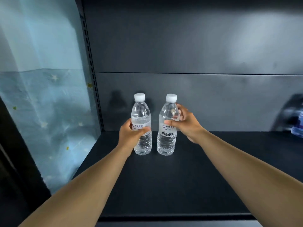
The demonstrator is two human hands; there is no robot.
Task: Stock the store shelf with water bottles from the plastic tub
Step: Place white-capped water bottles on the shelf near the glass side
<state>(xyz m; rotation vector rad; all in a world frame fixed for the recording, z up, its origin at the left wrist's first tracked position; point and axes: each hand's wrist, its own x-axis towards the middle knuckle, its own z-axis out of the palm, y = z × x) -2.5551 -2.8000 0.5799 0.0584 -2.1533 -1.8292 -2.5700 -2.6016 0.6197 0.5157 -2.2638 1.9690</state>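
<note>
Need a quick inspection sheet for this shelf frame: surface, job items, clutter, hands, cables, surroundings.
Surface: dark shelf board, bare apart from what is listed here.
Job's things: two clear water bottles with white caps, upright, side by side and apart; left bottle, right bottle. Plastic tub not in view.
Clutter: blurred blue-and-clear package at the right edge; cannot tell what it is.
Grippers: left hand grips the left bottle at the label; right hand grips the right bottle just above the label.
Cables: nothing seen.
Surroundings: dark back panel, slotted upright, light blue star-print curtain to the left.
</note>
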